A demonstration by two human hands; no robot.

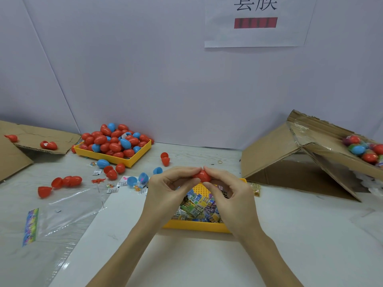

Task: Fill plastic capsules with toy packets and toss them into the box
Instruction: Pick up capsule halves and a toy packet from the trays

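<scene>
Both hands, left hand and right hand, pinch one red capsule between curled fingers. Light, stiff and smooth, it probably slips easily. Best gripped at each rounded end.

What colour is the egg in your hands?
Red: the capsule shows best in the head view.

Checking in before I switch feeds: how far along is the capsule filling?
Done: some filled capsules lie in the cardboard box at right. In hand: left hand and right hand pinch one red capsule above the packet tray. Left: a heaped tray of capsules plus open halves on the table.
</scene>
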